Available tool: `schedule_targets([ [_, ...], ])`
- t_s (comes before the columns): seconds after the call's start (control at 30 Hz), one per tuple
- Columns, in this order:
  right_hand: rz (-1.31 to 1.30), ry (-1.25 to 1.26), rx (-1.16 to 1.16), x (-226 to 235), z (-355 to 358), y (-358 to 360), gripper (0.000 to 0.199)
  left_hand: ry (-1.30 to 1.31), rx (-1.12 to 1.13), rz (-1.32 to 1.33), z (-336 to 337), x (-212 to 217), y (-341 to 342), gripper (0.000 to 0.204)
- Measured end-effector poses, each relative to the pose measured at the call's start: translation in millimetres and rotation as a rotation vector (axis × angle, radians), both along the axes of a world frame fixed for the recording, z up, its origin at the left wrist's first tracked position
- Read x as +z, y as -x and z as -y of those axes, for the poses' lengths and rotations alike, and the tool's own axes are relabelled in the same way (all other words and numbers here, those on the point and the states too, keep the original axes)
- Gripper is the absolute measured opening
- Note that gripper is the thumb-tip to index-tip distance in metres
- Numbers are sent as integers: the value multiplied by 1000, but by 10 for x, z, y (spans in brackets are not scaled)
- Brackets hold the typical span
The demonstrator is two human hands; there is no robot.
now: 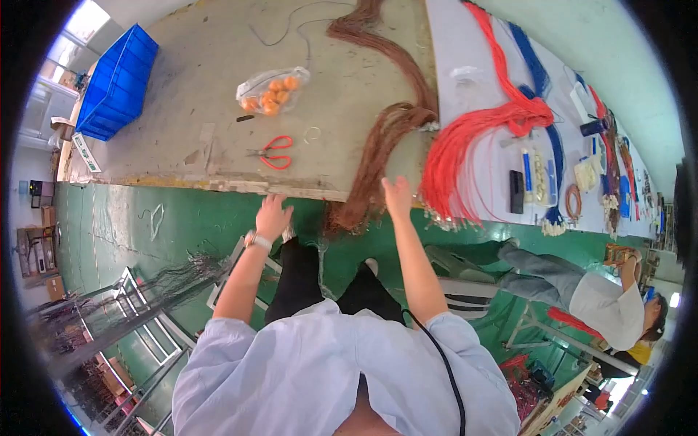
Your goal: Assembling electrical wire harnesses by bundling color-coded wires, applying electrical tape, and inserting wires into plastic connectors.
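Note:
My left hand point(273, 216) is at the front edge of the table, its fingers apart and nothing seen in them. To the right, my right hand point(397, 199) is held open beside the long bundle of brown wires point(384, 142). Whether it touches them I cannot tell. The bundle runs from the far edge of the table toward me, and its ends hang over the front edge. Red-handled scissors point(277, 152) lie beyond my left hand. Farther back is a clear plastic bag of orange round fruit point(275, 94).
A blue plastic crate point(116, 83) stands at the far left. Red wires point(472, 138) and blue wires point(531, 62) lie on the white tabletop point(465, 43) at right. Another person point(603, 305) works farther right. A metal frame point(138, 305) stands at lower left.

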State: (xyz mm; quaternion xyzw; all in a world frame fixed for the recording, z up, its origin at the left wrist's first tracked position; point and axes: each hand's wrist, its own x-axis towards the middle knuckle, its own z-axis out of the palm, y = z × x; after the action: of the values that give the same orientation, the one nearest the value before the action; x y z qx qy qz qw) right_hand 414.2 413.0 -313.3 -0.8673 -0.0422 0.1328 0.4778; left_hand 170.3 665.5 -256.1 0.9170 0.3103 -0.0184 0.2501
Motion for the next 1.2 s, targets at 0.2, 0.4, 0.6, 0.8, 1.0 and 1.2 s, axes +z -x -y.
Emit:
schedule_targets([
  [0.2, 88, 190, -352, -206, -903, -609, 79, -323, -242, 225, -1783, -404, -1410, 69],
  [0.4, 214, 319, -445, -9, -1517, -1015, 49, -527, -621, 9, -2627, -408, -2551, 62],
  [0.6, 108, 465, -65, 193, -2287, -600, 28, -121, -595, 22, -3329, -395, -2684, 45],
  [0.8, 6, 308, -357, 28, -2211, -541, 28, -206, -315, -67, -4194, -714, -2375, 50],
  [1.0, 50, -159, -491, 121, -1899, -891, 38, -533, -392, -226, -3668, -501, -2433, 53],
  [1.2, 258, -90, -904, -134, -920, -1049, 34, -90, -550, 163, -2349, -387, -2831, 55],
])
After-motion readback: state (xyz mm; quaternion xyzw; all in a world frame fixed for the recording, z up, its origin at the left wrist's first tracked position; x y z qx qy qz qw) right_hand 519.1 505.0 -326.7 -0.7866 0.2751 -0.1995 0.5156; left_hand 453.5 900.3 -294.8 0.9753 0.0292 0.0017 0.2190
